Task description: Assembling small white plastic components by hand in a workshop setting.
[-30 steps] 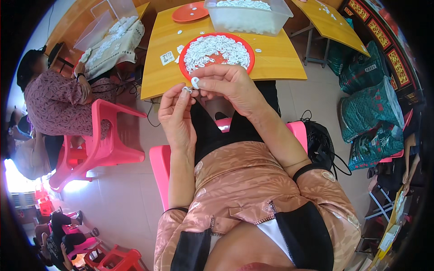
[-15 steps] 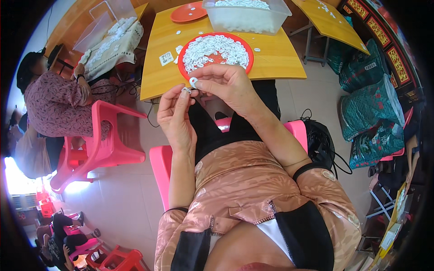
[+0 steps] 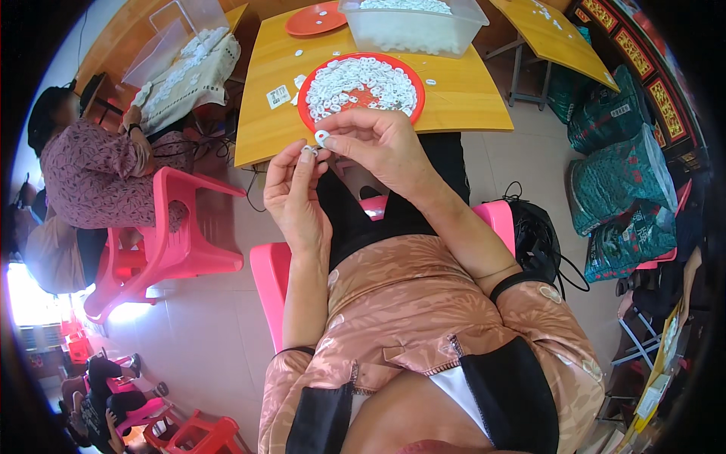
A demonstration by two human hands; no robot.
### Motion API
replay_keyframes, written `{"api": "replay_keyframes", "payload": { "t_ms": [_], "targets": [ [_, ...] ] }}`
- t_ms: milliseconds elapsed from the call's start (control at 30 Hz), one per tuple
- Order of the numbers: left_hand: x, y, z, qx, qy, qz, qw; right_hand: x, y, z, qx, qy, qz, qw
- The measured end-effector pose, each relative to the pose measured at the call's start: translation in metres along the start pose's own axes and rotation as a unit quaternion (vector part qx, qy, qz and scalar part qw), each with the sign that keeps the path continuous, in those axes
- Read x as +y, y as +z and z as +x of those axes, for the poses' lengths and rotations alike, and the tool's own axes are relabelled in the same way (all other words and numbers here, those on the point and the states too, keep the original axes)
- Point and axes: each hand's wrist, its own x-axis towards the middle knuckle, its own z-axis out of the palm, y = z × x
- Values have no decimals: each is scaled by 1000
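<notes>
Both hands meet above my lap, just in front of the table's near edge. My right hand (image 3: 382, 147) is closed in a pinch on a white oval plastic piece (image 3: 321, 137) with a hole in it. Between thumb and fingers, my left hand (image 3: 297, 181) grips a small white piece (image 3: 309, 150), partly covered by the fingertips. The two pieces are very close; I cannot tell whether they touch. Just beyond my hands, a red round tray (image 3: 420, 91) holds a heap of similar white pieces (image 3: 363, 76), with some of its red bottom bare near the front.
The yellow table (image 3: 461, 98) also bears a clear plastic bin (image 3: 408, 34) of white pieces, an orange-red plate (image 3: 306, 21) and a paper label (image 3: 278, 96). At left, a person (image 3: 106, 166) sits on a pink chair (image 3: 178, 219). Green bags (image 3: 616, 181) are stacked at right.
Both hands have shifted very slightly, still holding the same pieces. The white piece in my right hand has turned or tilted a little. The tray and table look unchanged.
</notes>
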Motion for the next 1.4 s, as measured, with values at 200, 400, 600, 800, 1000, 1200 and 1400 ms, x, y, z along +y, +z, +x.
{"api": "replay_keyframes", "payload": {
  "t_ms": [200, 400, 600, 800, 1000, 1200, 1400],
  "targets": [
    [-1, 1, 0, -1, 1, -7, 1000, 7, -5, 2, -24, 14, 29, 999],
    [-6, 1, -1, 0, 46, 39, 998, 11, -1, -1, -4, -26, -75, 997],
    [-3, -4, 4, -19, 57, 65, 996, 1, -7, 0, -21, -4, -11, 1000],
    [-6, -29, 16, -104, 29, 38, 993, -11, -9, 0, -45, 7, -11, 999],
    [2, -15, 18, -217, -68, -18, 974, -10, -16, -1, -73, 40, 67, 994],
    [-4, -21, 18, -251, -34, -11, 967, -13, -8, -3, -67, 62, 98, 991],
    [6, -15, 16, -197, -49, -89, 975, -16, 3, 5, -57, 94, 108, 988]
  ]
}}
